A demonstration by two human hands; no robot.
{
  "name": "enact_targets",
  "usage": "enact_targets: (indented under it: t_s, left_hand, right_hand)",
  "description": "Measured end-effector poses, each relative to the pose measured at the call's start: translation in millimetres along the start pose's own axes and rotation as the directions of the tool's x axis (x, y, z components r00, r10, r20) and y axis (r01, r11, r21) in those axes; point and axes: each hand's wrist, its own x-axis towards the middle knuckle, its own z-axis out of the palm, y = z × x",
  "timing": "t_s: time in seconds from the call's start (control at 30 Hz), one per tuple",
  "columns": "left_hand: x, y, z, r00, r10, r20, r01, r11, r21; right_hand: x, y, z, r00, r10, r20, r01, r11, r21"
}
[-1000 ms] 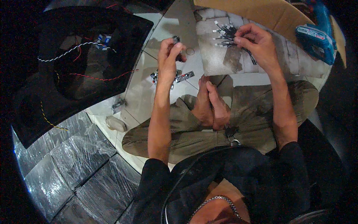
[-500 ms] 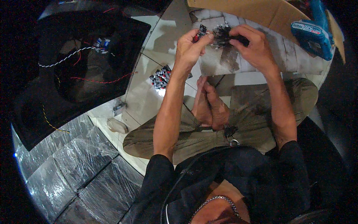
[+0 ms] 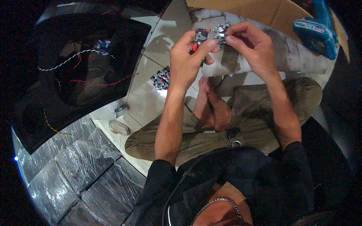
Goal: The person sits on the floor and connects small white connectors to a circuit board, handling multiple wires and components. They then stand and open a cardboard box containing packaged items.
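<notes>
A small black circuit board (image 3: 201, 35) with a red part on it is pinched in my left hand (image 3: 184, 52), thumb along its lower edge. Close to its right, my right hand (image 3: 254, 47) has its fingers closed at a bundle of short dark leads with white connector ends (image 3: 221, 29). The fingers hide part of that bundle. Whether any lead touches the board cannot be made out. Below my left wrist, a cluster of similar black boards with red parts (image 3: 161, 80) lies on the tiled floor.
A teal cordless tool (image 3: 316, 37) stands at the far right beside a cardboard flap (image 3: 264, 13). To the left is a large black panel (image 3: 124, 41) with twisted wires (image 3: 102, 82) on it. Plastic-wrapped boxes (image 3: 98, 184) fill the lower left. My crossed legs (image 3: 260, 113) are below my hands.
My left hand has shifted slightly left and turned, so the board's face shows more. My right hand has moved its fingers over the dark leads, and the white connector ends stand out more.
</notes>
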Motion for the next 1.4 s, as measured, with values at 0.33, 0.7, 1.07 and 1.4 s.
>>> enact_targets:
  t_s: [0.33, 0.7, 1.07, 1.4]
  left_hand:
    - [-21, 14, 3, 0.97, 0.222, -0.1, -0.154, 0.879, 0.452]
    - [-26, 26, 8, 0.928, 0.372, -0.008, -0.274, 0.699, 0.661]
    - [-24, 18, 8, 0.863, 0.49, 0.121, -0.405, 0.529, 0.746]
    - [-23, 16, 5, 0.874, 0.474, 0.102, -0.376, 0.53, 0.76]
  right_hand:
    - [-9, -18, 11, 0.999, 0.011, 0.039, -0.011, 1.0, 0.01]
    - [-9, -17, 12, 0.999, -0.04, -0.007, 0.04, 0.999, -0.036]
    - [-8, -19, 10, 1.0, -0.016, 0.001, 0.016, 1.0, -0.026]
    - [-7, -21, 6, 0.984, 0.159, 0.077, -0.171, 0.967, 0.191]
